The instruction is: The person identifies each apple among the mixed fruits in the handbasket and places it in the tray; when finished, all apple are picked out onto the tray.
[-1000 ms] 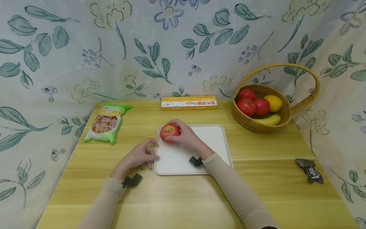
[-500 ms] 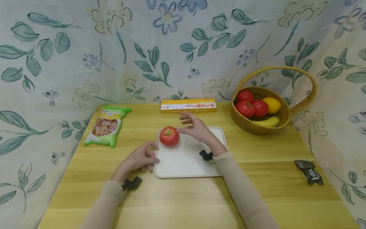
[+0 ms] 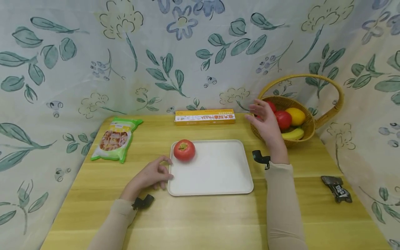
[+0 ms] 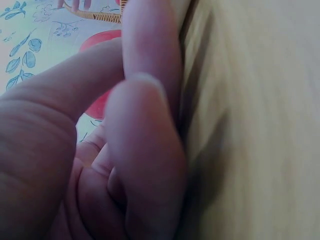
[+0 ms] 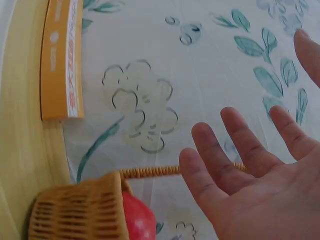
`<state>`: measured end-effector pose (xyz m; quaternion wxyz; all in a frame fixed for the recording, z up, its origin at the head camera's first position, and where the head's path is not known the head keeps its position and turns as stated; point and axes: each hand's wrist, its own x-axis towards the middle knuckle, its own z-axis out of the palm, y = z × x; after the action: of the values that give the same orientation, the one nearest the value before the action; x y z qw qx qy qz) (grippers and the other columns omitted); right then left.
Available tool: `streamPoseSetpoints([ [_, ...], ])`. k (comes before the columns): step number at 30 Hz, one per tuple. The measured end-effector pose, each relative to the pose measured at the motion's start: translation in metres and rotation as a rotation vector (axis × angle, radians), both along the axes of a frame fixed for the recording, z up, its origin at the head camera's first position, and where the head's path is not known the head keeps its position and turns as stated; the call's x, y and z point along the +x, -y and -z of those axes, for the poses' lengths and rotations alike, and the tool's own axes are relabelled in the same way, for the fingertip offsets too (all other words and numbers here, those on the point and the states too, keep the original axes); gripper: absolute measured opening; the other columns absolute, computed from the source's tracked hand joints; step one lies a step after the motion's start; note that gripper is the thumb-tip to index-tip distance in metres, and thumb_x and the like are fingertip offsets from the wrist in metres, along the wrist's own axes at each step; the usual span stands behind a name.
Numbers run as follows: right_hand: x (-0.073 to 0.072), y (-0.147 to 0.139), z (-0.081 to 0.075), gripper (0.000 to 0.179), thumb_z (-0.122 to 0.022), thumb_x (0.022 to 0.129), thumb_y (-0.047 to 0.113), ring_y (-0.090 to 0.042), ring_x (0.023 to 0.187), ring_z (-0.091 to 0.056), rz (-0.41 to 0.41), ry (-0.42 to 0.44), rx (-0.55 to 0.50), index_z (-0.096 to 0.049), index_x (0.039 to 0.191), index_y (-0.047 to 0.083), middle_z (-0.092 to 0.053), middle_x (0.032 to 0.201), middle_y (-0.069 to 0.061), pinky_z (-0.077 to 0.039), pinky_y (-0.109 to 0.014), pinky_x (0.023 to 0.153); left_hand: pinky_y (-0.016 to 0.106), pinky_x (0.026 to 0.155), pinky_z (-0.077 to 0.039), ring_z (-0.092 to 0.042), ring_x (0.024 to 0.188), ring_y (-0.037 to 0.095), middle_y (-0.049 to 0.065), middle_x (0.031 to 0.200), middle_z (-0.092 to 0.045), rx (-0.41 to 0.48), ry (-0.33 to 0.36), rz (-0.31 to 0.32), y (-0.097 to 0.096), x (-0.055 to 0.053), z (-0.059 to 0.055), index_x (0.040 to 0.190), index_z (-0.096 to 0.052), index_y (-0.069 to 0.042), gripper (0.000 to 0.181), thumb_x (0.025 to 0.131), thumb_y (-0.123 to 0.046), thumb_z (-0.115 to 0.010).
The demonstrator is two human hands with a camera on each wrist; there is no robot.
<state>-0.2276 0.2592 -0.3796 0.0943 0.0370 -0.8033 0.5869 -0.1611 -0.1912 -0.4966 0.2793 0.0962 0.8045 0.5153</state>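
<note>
In the head view a red apple (image 3: pixel 184 150) sits at the back left corner of a white rectangular tray (image 3: pixel 212 170). My left hand (image 3: pixel 151 174) rests beside that tray, fingers loosely bent, with the thumb and index fingertips right at its left edge. The left wrist view has this hand (image 4: pixel 145 140) close up, mostly covering a red round shape behind it. Spread and empty, my right hand (image 3: pixel 267 123) is raised at the near left side of the wicker basket (image 3: pixel 264 133), overlapping some red fruit inside. Its straight fingers also show in the right wrist view above the basket (image 5: pixel 80 210).
Inside the basket are red apples (image 3: pixel 283 120), a yellow lemon-like fruit (image 3: pixel 296 116) and a banana (image 3: pixel 293 134). A pasta box (image 3: pixel 204 117) lies along the back, a green food packet (image 3: pixel 116 139) on the left. A small black packet (image 3: pixel 337 189) lies far right.
My right hand has let go of the apple on the tray and moved right to the basket. The left hand has stayed at the tray's edge.
</note>
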Motion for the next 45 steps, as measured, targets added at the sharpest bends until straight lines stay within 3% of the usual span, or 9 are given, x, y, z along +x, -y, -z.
streamPoseSetpoints([
  [7, 0.005, -0.048, 0.007, 0.073, -0.074, 0.1, 0.035, -0.03, 0.146, -0.048, 0.165, 0.042, 0.018, -0.035, 0.162, 0.032, -0.05, 0.16, -0.01, -0.041, -0.039, 0.121, 0.029, 0.047, -0.051, -0.068, 0.056, 0.019, 0.008, 0.083, -0.074, -0.013, 0.0, 0.001, 0.0, 0.0, 0.001, 0.134, -0.05, -0.014, 0.056, 0.092, -0.025, -0.085],
  [14, 0.007, -0.08, 0.019, 0.076, -0.073, 0.1, 0.042, -0.023, 0.144, -0.048, 0.252, 0.129, 0.023, -0.032, 0.164, 0.035, -0.049, 0.159, -0.003, -0.044, -0.036, 0.117, 0.029, 0.047, -0.052, -0.068, 0.055, 0.019, 0.008, 0.083, -0.074, -0.01, -0.003, 0.005, 0.0, 0.0, 0.001, 0.134, -0.05, -0.014, 0.055, 0.092, -0.024, -0.084],
  [17, 0.007, -0.087, 0.023, 0.079, -0.073, 0.099, 0.045, -0.02, 0.14, -0.05, 0.268, 0.157, 0.05, -0.031, 0.165, 0.034, -0.048, 0.16, -0.006, -0.046, -0.028, 0.113, 0.029, 0.047, -0.052, -0.068, 0.055, 0.018, 0.007, 0.082, -0.073, -0.002, -0.004, 0.005, 0.0, 0.0, 0.001, 0.134, -0.05, -0.013, 0.055, 0.093, -0.024, -0.084],
  [21, 0.007, -0.094, 0.026, 0.087, -0.069, 0.099, 0.052, -0.023, 0.136, -0.05, 0.236, 0.214, 0.14, -0.023, 0.169, 0.028, -0.043, 0.164, -0.016, -0.046, -0.026, 0.104, 0.029, 0.047, -0.051, -0.067, 0.054, 0.018, 0.007, 0.081, -0.073, 0.006, -0.005, 0.004, 0.0, 0.001, 0.0, 0.135, -0.049, -0.013, 0.054, 0.093, -0.023, -0.083],
  [24, 0.006, -0.096, 0.027, 0.093, -0.066, 0.1, 0.057, -0.036, 0.142, -0.046, 0.187, 0.255, 0.203, -0.016, 0.171, 0.025, -0.033, 0.169, -0.022, -0.045, -0.045, 0.114, 0.029, 0.047, -0.051, -0.067, 0.054, 0.017, 0.006, 0.081, -0.073, 0.011, -0.006, 0.006, -0.001, 0.001, 0.0, 0.135, -0.049, -0.012, 0.054, 0.093, -0.023, -0.083],
  [28, 0.003, -0.099, 0.026, 0.099, -0.063, 0.099, 0.064, -0.051, 0.152, -0.033, 0.132, 0.316, 0.264, -0.009, 0.172, 0.024, -0.018, 0.175, -0.025, -0.03, -0.07, 0.123, 0.028, 0.047, -0.051, -0.067, 0.054, 0.017, 0.006, 0.081, -0.073, 0.008, -0.013, 0.01, -0.001, 0.002, -0.001, 0.135, -0.049, -0.012, 0.054, 0.094, -0.023, -0.082],
  [34, -0.002, -0.1, 0.021, 0.105, -0.054, 0.1, 0.071, -0.055, 0.152, -0.028, 0.048, 0.418, 0.388, 0.0, 0.171, 0.016, -0.017, 0.172, -0.034, -0.026, -0.072, 0.125, 0.028, 0.047, -0.051, -0.067, 0.054, 0.017, 0.007, 0.083, -0.074, 0.008, -0.013, 0.014, -0.001, 0.002, 0.0, 0.135, -0.049, -0.012, 0.054, 0.094, -0.023, -0.082],
  [38, -0.006, -0.098, 0.016, 0.107, -0.048, 0.101, 0.073, -0.059, 0.155, -0.02, 0.002, 0.484, 0.47, 0.006, 0.17, 0.012, -0.008, 0.174, -0.035, -0.018, -0.075, 0.126, 0.028, 0.047, -0.052, -0.067, 0.055, 0.017, 0.008, 0.083, -0.074, 0.006, -0.015, 0.012, -0.002, 0.002, 0.0, 0.135, -0.049, -0.012, 0.055, 0.094, -0.025, -0.083],
  [45, -0.02, -0.098, 0.022, 0.111, -0.046, 0.098, 0.079, -0.061, 0.155, -0.012, -0.043, 0.531, 0.518, 0.011, 0.17, 0.016, 0.002, 0.175, -0.032, -0.013, -0.079, 0.124, 0.029, 0.047, -0.052, -0.067, 0.054, 0.017, 0.008, 0.083, -0.073, 0.009, -0.012, 0.007, -0.001, 0.003, 0.0, 0.136, -0.049, -0.012, 0.056, 0.093, -0.025, -0.083],
])
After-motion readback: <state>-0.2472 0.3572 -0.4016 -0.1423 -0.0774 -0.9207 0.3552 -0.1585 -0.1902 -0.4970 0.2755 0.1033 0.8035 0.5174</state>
